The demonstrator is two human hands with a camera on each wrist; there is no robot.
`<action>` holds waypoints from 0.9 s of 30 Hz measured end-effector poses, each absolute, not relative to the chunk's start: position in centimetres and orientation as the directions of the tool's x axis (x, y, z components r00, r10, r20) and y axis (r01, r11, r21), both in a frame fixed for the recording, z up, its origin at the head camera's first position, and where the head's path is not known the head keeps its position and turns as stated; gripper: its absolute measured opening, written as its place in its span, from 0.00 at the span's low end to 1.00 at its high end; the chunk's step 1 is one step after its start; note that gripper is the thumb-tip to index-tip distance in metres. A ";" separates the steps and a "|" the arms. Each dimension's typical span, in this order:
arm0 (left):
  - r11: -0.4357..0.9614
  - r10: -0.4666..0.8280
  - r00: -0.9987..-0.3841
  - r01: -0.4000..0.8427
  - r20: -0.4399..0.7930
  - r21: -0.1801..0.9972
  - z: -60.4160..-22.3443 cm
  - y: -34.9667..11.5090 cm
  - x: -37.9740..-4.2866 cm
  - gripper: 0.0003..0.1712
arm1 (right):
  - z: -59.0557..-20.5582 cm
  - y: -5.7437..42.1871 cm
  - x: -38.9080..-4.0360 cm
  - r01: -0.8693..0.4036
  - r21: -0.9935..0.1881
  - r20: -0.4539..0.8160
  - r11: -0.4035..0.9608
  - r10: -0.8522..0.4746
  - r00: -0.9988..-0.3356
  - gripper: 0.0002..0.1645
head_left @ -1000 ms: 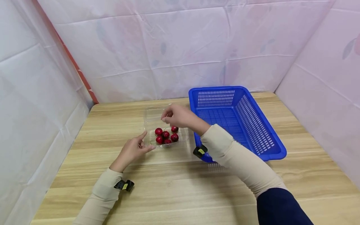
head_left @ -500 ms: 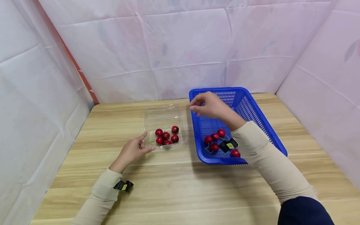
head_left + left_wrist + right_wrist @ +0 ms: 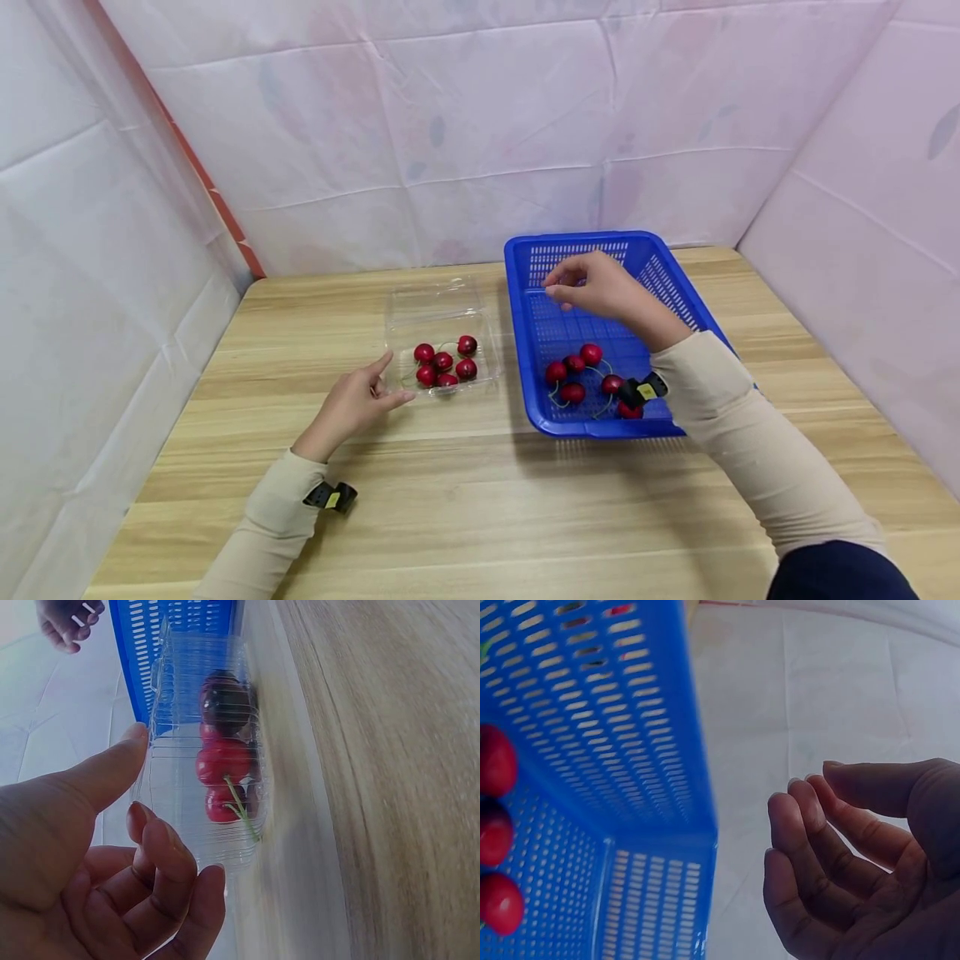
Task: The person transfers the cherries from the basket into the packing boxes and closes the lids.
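Observation:
A clear plastic clamshell box lies with its lid raised at the back, several red cherries inside. At its left end my left hand has thumb and forefinger spread. In the left wrist view, that hand's digits are at the wall of the clear box, seemingly touching it without gripping. Over the blue basket is my right hand, its fingers loosely bent. Nothing shows between the fingertips in the right wrist view. More cherries with green stems lie in the basket's front part.
The wooden table runs up to a pale cloth wall at the back. Cloth also hangs on the left and right sides. The basket's slotted walls stand higher than the box, to its right.
My right hand has moved from above the clear box rightward to over the basket. The cherries in the basket have come into view. The left hand has stayed at the box.

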State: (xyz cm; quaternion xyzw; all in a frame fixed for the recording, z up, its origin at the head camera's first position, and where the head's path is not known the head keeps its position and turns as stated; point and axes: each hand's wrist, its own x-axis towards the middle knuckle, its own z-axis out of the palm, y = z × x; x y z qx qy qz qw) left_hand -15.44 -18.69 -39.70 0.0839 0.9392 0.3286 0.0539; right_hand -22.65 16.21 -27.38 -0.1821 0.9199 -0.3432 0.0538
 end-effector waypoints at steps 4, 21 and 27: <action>0.774 0.188 -0.981 0.116 -0.051 0.623 -39.7 -18.7 -15.4 0.47 | -27.7 16.8 -22.7 -0.305 -0.620 0.016 0.723 -0.378 -0.926 0.10; 0.757 0.201 -0.979 0.133 -0.033 0.639 -39.7 -18.2 -15.6 0.47 | -31.0 20.2 -24.1 -0.389 -0.499 -0.122 0.774 -0.508 -0.853 0.16; 0.757 0.197 -0.980 0.127 -0.039 0.641 -39.7 -18.1 -15.7 0.47 | -32.1 20.7 -24.3 -0.362 -0.455 -0.265 0.814 -0.512 -0.817 0.21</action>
